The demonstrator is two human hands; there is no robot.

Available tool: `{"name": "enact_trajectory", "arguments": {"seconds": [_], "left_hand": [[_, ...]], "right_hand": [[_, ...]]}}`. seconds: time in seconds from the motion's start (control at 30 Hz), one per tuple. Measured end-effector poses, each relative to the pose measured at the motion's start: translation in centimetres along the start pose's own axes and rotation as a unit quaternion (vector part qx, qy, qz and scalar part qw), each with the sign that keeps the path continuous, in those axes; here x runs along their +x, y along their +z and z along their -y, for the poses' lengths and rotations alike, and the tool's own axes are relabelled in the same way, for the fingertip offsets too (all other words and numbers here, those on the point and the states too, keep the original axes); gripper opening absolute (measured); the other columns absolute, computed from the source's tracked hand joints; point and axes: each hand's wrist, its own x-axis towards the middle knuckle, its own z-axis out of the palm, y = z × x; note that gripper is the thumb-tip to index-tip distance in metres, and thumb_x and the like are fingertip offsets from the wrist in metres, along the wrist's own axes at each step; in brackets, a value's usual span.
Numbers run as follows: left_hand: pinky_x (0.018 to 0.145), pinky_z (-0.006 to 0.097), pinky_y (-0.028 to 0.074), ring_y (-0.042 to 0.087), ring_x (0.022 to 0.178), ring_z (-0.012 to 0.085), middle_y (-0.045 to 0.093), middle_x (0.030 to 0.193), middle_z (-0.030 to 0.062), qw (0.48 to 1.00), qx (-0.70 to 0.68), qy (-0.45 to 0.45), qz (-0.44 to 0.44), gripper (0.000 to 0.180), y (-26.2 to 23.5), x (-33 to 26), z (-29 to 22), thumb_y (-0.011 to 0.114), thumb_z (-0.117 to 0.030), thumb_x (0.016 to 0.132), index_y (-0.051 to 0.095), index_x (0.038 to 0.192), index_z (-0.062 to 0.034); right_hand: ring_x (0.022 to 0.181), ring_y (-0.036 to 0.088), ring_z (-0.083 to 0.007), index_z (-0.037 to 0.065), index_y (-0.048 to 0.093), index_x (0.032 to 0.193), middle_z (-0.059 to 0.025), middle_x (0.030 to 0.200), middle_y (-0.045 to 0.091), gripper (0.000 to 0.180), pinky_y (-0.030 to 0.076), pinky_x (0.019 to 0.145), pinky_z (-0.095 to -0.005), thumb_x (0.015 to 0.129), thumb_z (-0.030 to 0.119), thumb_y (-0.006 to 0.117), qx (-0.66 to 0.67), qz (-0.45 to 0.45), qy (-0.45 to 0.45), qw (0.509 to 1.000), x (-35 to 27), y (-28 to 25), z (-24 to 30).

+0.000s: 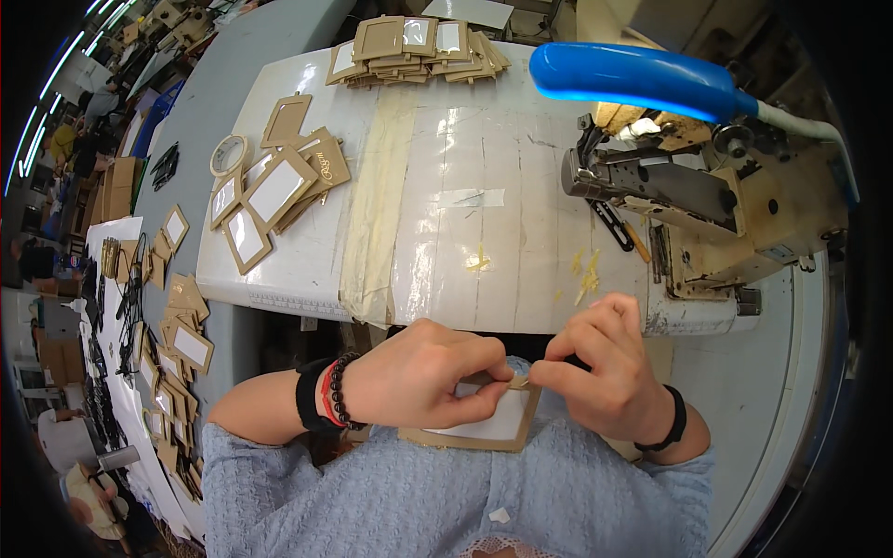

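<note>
My left hand [423,372] and my right hand [600,363] meet close to my chest, over a tan card frame with a white window [484,428]. Both hands pinch the frame's top edge, where the fingertips touch a small pale bit [517,379] that I cannot make out. The frame lies tilted against my blue-grey top. A black strap and beaded bracelets circle my left wrist, and a black band circles my right wrist.
A white work table [446,214] lies ahead, with a strip of tape across it. Loose tan frames [274,191] lie at its left and a stack [414,51] at the far edge. A sewing machine [688,200] under a blue lamp [633,79] stands right. More frames [177,344] cover the left bench.
</note>
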Motion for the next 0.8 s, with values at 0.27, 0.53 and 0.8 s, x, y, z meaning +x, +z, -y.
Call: {"name": "enact_trajectory", "arguments": {"seconds": [0.27,0.53,0.8], "left_hand": [[0.054,0.033,0.053,0.065,0.057,0.0252,0.066,0.073,0.0105,1.000,0.006,-0.008,0.014,0.012,0.01,0.05,-0.14,0.068,-0.010,0.080,0.064,0.087,-0.0009],[0.050,0.030,0.051,0.063,0.053,0.0210,0.066,0.075,0.0079,0.998,0.047,0.034,0.036,0.015,-0.03,0.62,0.11,0.068,-0.009,0.081,0.065,0.094,-0.0022],[0.053,0.037,0.050,0.061,0.057,0.0292,0.060,0.070,0.0104,0.995,0.075,0.031,0.059,0.015,0.39,0.61,0.41,0.066,-0.012,0.085,0.063,0.093,-0.0007]], "right_hand": [[0.084,0.053,-0.0140,0.014,0.066,0.082,0.0035,0.081,0.051,0.014,0.039,0.083,-0.0420,0.069,0.009,0.068,-0.037,0.001,-0.017,0.999,0.05,-0.16,0.45],[0.085,0.053,-0.0112,0.016,0.062,0.076,0.0047,0.079,0.048,0.009,0.038,0.090,-0.0424,0.069,0.013,0.067,-0.119,-0.031,-0.096,0.988,0.23,0.31,0.72],[0.082,0.051,-0.0132,0.015,0.060,0.074,0.0034,0.077,0.045,0.009,0.037,0.091,-0.0433,0.070,0.008,0.065,-0.055,0.040,-0.091,0.993,0.33,0.62,0.06]]}}
